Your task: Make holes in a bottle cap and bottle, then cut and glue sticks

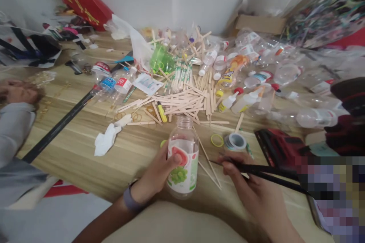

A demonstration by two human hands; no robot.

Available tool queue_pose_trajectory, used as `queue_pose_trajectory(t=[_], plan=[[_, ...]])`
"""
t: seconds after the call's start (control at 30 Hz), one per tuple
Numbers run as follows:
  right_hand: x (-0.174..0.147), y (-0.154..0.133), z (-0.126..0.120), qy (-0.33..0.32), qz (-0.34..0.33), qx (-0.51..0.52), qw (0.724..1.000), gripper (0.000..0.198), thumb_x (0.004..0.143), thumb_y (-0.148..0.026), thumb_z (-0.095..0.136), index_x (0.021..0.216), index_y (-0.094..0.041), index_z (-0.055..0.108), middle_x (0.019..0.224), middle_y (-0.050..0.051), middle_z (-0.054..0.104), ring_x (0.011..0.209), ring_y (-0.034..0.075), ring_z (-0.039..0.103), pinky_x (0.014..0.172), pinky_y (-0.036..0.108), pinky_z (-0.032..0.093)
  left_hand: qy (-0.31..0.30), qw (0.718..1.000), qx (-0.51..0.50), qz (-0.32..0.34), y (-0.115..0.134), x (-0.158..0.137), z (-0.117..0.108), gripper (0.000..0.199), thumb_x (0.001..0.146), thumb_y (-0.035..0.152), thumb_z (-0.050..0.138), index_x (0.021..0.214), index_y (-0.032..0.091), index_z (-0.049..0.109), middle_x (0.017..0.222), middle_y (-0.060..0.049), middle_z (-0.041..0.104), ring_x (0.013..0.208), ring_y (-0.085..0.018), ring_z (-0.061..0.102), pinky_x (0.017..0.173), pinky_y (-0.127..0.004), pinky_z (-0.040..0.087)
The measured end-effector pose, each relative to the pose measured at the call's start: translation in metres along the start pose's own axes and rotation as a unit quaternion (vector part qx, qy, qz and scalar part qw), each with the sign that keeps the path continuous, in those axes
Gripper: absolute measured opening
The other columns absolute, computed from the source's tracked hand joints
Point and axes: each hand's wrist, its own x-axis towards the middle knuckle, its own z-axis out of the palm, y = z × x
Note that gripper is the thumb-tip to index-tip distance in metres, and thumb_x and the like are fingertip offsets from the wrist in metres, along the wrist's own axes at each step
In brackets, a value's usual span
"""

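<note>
Nearest to the body, the left hand holds a clear bottle upright above the near edge of the counter. The thumb lies across the fruit label and the fingers go behind, probably so that the bottle does not turn; the mouth is without cap and stays free. Whether the base rests on the wood, I cannot tell. The right hand is closed in a narrow grip around a dark pointed tool, whose tip looks toward the bottle but is apart from it. This grip seems chosen for careful control.

Between the two hands, thin sticks lie in a narrow V. A little farther are a tape roll and, beside it, a yellow ring, perhaps kept there for easy reach. On the left lies a crumpled tissue.

Beyond, flat wooden sticks are heaped in the middle, where both sides can reach. Two glue bottles stand or lean at their right. Behind, many empty bottles lie in a pile, probably pushed back to leave working space. Farthest, a cardboard box is near the wall.
</note>
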Motion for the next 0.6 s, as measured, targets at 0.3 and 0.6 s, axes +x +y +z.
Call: queue_pose_trajectory(t=[0.3,0.6], plan=[[0.004,-0.017,-0.019,-0.1,-0.224,-0.252,0.936,0.027,0.097,-0.016,0.042,0.118,-0.017,0.059,0.09,0.003,0.073,0.071,0.017,0.064,0.062,0.031,0.044,0.021,0.999,0.03,-0.031,0.003,-0.015,0.0,0.068,0.068,0.056,0.078,0.12,0.018,0.057,0.106,-0.01,0.069,0.096,-0.027,0.064,0.081,-0.034,0.047],[0.009,-0.03,-0.025,-0.132,-0.266,-0.295,0.908,0.034,0.09,-0.006,0.038,0.115,-0.015,0.059,0.086,0.004,0.072,0.07,0.017,0.061,0.061,0.03,0.038,0.011,0.998,0.016,-0.053,0.005,-0.024,0.003,0.068,0.069,0.055,0.079,0.121,0.018,0.054,0.105,-0.01,0.068,0.098,-0.028,0.063,0.084,-0.036,0.045]])
